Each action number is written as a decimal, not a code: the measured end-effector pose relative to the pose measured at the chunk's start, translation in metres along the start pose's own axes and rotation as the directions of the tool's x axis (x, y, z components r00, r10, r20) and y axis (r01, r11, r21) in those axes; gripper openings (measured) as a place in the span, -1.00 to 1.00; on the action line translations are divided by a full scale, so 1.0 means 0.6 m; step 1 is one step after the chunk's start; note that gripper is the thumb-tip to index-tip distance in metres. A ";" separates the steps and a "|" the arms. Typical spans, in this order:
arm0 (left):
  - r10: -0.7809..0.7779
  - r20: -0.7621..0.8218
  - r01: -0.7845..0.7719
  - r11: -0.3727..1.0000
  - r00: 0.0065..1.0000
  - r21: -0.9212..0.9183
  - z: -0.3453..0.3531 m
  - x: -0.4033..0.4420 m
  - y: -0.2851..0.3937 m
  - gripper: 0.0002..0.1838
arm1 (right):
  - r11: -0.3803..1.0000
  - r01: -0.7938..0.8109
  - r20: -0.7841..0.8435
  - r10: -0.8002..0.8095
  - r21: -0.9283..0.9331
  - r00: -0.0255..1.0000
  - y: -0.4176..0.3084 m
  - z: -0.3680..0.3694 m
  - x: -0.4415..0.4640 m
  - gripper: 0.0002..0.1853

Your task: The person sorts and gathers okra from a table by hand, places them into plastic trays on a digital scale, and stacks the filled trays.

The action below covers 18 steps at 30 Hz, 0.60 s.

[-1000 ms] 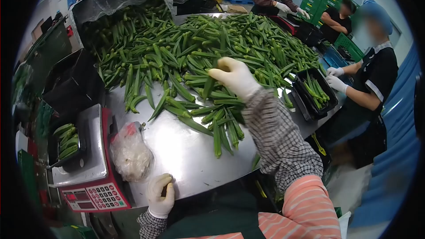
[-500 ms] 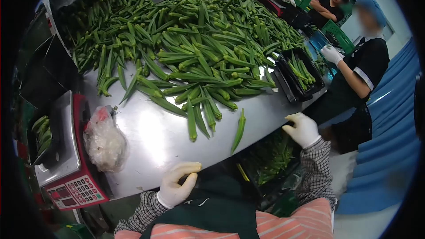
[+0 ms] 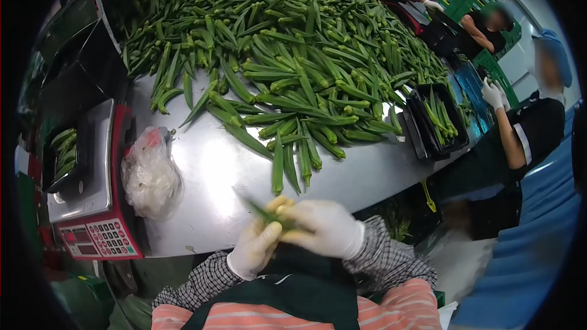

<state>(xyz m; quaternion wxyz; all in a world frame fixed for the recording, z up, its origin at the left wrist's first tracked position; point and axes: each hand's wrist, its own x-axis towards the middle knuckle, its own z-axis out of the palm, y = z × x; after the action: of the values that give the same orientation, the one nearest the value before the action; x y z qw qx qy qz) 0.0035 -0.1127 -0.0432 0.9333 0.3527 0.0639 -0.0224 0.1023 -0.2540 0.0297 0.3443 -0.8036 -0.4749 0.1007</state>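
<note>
Both gloved hands meet at the table's front edge, close to my body. My left hand [image 3: 254, 249] is closed around an okra pod [image 3: 262, 212], whose blurred tip points up and left. From the right, my right hand [image 3: 321, 226] pinches at the same pod, its fingertips against those of the left. Beyond them on the metal table [image 3: 211, 208] lies a large heap of green okra [image 3: 293, 79], with several pods reaching toward my hands.
A red scale [image 3: 110, 238] at left bears a black tray of okra [image 3: 64, 156]. Beside it lies a crumpled plastic bag [image 3: 150, 177]. Stacked black trays [image 3: 435, 119] with okra stand at right, near a co-worker [image 3: 529, 122]. Other people are farther back.
My right hand has come from the table's right edge to my left hand. The single pod at the front edge is gone from there, and a pod is now between my hands.
</note>
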 end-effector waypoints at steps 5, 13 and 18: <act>-0.046 -0.052 0.031 0.967 0.998 -0.253 -0.042 -0.018 0.035 -0.64 | 0.932 -0.253 -0.350 0.154 -0.258 0.924 0.078 -0.017 0.033 -0.70; -0.081 -0.013 0.072 0.937 0.997 -0.340 -0.055 -0.021 0.023 -0.64 | 0.857 -0.516 -0.258 0.502 0.016 0.826 0.175 -0.008 0.035 -0.64; -0.078 0.038 0.087 0.940 0.996 -0.329 -0.057 -0.014 0.033 -0.55 | 0.528 -0.436 -0.030 0.661 0.729 0.750 0.155 -0.042 -0.024 -0.70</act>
<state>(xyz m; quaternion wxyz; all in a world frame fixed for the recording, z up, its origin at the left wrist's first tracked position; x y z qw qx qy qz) -0.0066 -0.0750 -0.0544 0.9781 0.1883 0.0700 -0.0549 0.1711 -0.3065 -0.0144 0.6318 -0.7319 -0.0630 0.2475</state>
